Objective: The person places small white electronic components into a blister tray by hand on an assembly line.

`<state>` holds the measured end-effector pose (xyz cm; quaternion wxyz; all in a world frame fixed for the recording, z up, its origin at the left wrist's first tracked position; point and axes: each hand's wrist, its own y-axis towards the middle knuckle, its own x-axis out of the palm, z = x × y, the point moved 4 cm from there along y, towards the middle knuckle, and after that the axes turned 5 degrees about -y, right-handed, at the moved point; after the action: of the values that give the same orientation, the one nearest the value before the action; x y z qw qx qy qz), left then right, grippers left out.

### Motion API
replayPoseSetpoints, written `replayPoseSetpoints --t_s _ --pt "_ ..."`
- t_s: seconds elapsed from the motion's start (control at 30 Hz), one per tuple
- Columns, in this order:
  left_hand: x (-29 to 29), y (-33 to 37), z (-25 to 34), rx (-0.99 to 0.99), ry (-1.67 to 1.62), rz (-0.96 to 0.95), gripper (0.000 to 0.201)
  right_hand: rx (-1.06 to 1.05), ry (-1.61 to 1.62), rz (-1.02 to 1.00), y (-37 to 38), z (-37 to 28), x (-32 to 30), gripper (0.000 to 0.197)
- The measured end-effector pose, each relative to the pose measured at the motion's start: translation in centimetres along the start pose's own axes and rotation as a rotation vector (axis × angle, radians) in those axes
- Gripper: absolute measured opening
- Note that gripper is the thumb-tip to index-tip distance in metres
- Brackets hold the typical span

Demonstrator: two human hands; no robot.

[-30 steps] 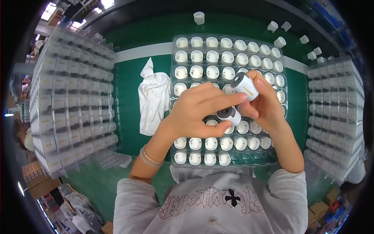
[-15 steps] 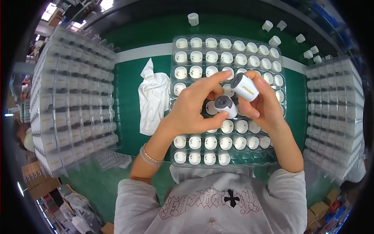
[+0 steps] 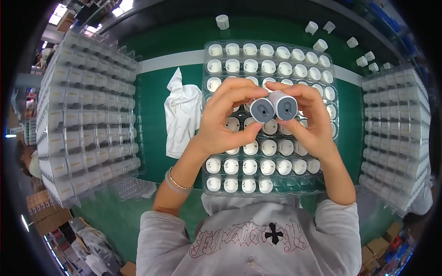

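Note:
My left hand point(image 3: 229, 117) grips one white cylindrical casing point(image 3: 262, 110) between thumb and fingers, its dark grey recessed end turned up toward me. A second white casing point(image 3: 285, 107) of the same kind is pinched in my right hand point(image 3: 311, 112), grey end also facing me. The two casings are side by side and seem to touch. Below both hands lies a clear plastic tray point(image 3: 294, 187) holding rows of white cylinders with their round ends up. My hands hide part of its middle rows.
A crumpled white cloth point(image 3: 181, 119) lies left of the tray on the green table. Tall stacks of filled clear trays stand at left point(image 3: 87, 124) and right point(image 3: 391, 138). Several loose white pieces, one a cylinder point(image 3: 222, 22), are scattered along the far side.
Both casings have been turned from tilted, apart positions so their grey ends face me. They have come together side by side, and my hands have drawn closer.

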<state>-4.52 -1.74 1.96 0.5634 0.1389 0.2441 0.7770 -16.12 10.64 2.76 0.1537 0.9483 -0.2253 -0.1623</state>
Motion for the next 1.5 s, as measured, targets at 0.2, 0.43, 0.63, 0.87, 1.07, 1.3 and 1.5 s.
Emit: replayPoseSetpoints --t_s 0.2,0.43,0.63,0.87,1.07,1.3,1.5 --pt "-0.1 -0.3 -0.5 0.08 -0.161 0.091 0.049 0.061 -0.028 -0.092 0.2 -0.1 -1.1 0.041" --pt "4.0 -2.3 3.9 -0.191 -0.091 -0.189 0.036 -0.013 -0.379 -0.26 -6.2 -6.1 -3.9 0.039" --pt "9.2 -5.3 6.0 -0.244 0.313 -0.456 0.04 0.134 -0.633 -0.281 -11.9 -6.8 -3.4 0.038" --pt "10.7 -6.2 5.6 -0.118 0.528 -0.418 0.036 -0.04 -0.856 -0.236 -10.6 -9.6 -0.8 0.033" --pt "10.6 -6.8 6.5 -0.043 0.846 -0.329 0.048 -0.282 0.116 -0.308 -7.8 -23.0 4.3 0.019" --pt "10.9 -6.9 4.6 -0.048 0.758 -0.292 0.042 0.156 0.432 -0.477 -11.0 -27.8 5.4 0.021" --pt "9.8 -7.7 4.0 -0.059 0.706 -0.206 0.038 0.148 -0.01 0.201 -13.4 -29.5 3.2 0.024"
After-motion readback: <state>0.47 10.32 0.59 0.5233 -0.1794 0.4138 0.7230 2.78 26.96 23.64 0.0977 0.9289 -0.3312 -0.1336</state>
